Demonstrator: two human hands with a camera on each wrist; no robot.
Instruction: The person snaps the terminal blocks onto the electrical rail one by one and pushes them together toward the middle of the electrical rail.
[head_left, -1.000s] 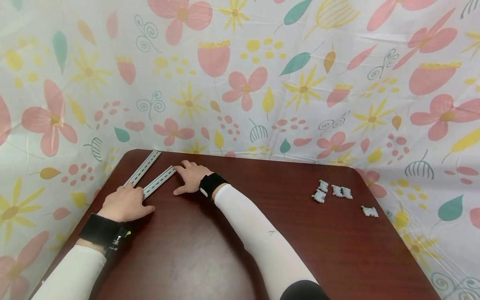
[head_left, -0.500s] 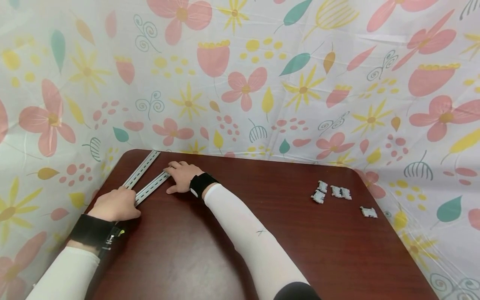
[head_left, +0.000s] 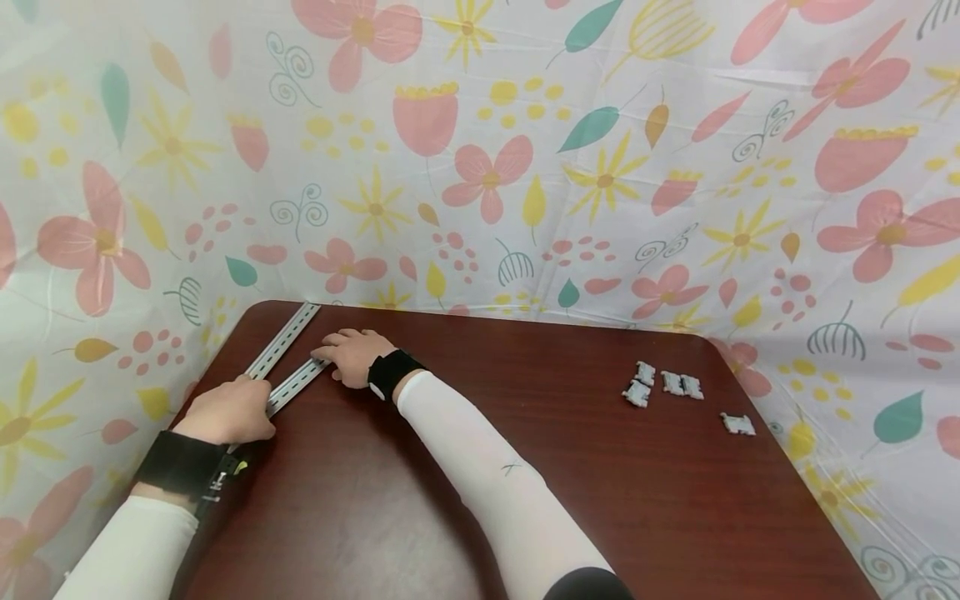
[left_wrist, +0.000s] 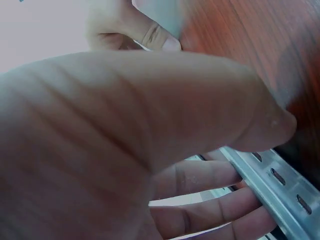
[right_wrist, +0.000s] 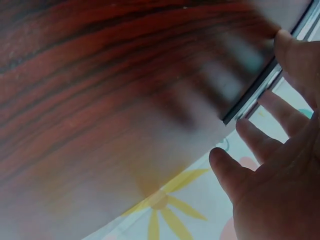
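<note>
Two slotted metal rails [head_left: 282,340] lie at the left side of the table [head_left: 450,533], roughly side by side and slanting away from the person. The outer rail runs to the table's back edge, while the inner rail [head_left: 294,389] is between two hands. The left hand [head_left: 228,410] has its thumb and fingers clamped on the inner rail's near part, hiding the near ends of both rails. The right hand [head_left: 356,354] pinches the inner rail's far end, thumb on one side and fingertips on the other. Five small grey pieces [head_left: 672,383] sit on the right side of the table, well apart from the hands: two pairs, plus a single one closest to the right edge. Two black wristbands [head_left: 180,462] and two white sleeves [head_left: 487,467] cover the arms. The table is reddish brown and wood-grained, with rounded back corners and a pale shine near the front. White cloth [head_left: 480,250] printed with pink and yellow flowers and teal leaves surrounds its back and sides.
</note>
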